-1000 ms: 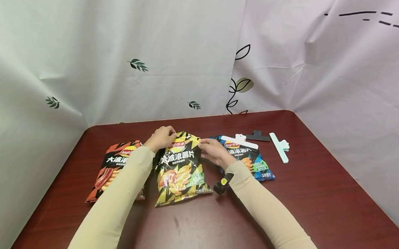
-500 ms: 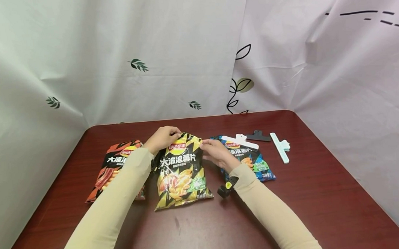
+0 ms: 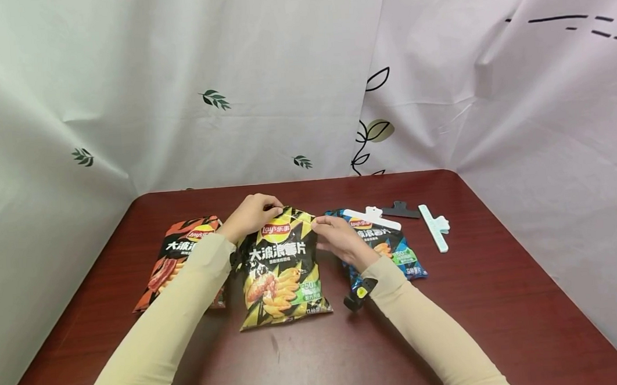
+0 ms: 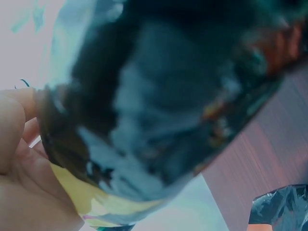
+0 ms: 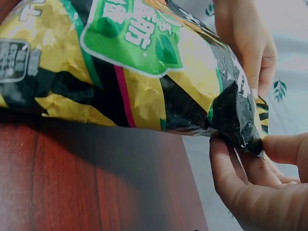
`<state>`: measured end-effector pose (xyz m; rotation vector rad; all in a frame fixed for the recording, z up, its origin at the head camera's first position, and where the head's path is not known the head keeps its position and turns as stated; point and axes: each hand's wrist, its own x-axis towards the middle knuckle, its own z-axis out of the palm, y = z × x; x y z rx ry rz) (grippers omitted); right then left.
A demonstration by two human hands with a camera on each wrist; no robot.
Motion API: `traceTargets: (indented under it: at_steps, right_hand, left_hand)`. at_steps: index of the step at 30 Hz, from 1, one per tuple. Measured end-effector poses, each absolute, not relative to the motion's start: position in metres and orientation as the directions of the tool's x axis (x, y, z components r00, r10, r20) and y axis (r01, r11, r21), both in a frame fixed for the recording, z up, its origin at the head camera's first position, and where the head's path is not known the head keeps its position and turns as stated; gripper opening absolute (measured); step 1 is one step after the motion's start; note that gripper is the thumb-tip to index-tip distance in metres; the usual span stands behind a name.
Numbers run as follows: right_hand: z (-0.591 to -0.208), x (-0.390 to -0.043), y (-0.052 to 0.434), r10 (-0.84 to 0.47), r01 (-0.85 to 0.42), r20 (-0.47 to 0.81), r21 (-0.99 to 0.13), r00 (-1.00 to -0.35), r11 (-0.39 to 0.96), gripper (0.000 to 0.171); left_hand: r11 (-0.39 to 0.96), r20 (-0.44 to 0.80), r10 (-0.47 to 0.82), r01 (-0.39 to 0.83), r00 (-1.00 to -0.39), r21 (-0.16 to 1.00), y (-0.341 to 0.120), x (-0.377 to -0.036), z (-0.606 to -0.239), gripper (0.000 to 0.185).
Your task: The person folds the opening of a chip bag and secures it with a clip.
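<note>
A yellow and black bag of chips (image 3: 281,269) stands tilted in the middle of the table, its bottom edge towards me. My left hand (image 3: 253,216) pinches its top edge at the left corner. At the right top corner, my right hand (image 3: 342,237) grips the bag between thumb and fingers. The right wrist view shows that thumb and the fingers (image 5: 228,166) on the bag's corner, with the left hand (image 5: 248,41) farther along the top edge. In the left wrist view the bag (image 4: 144,106) is blurred and hides most of the left fingertips.
A red chip bag (image 3: 178,257) lies at left, partly behind my left forearm. At right lies a blue chip bag (image 3: 396,257) with a white clip (image 3: 372,218) on it. A black clip (image 3: 401,210) and a pale clip (image 3: 435,228) lie beyond it. Fabric walls border the table.
Both hands have shifted slightly to the right with the yellow bag. The bag's front faces up towards me more, and its lower edge has come slightly nearer.
</note>
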<state>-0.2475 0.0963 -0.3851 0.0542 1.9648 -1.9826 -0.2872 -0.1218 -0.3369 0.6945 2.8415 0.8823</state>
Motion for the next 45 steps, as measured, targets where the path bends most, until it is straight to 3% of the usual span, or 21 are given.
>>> traceTargets:
  at_steps: [5,14,45]
  right_hand:
    - [-0.385,-0.243,0.101,-0.233,0.24,-0.245,-0.969,-0.941,0.049,0.044]
    - [-0.385,-0.237,0.111,-0.234,0.222,-0.238,-0.971,-0.943,0.095,0.031]
    - [-0.386,-0.213,0.135,-0.253,0.066,-0.116,-0.978,-0.961,0.197,0.037]
  left_hand:
    - [0.715,0.07,0.45,0.406,-0.89,0.57,-0.121,-0.283,-0.335,0.026]
    - [0.708,0.045,0.465,0.402,-0.884,0.58,-0.118,-0.275,-0.33,0.028]
    - [0.665,0.098,0.488,0.442,-0.867,0.602,-0.104,-0.25,-0.329,0.024]
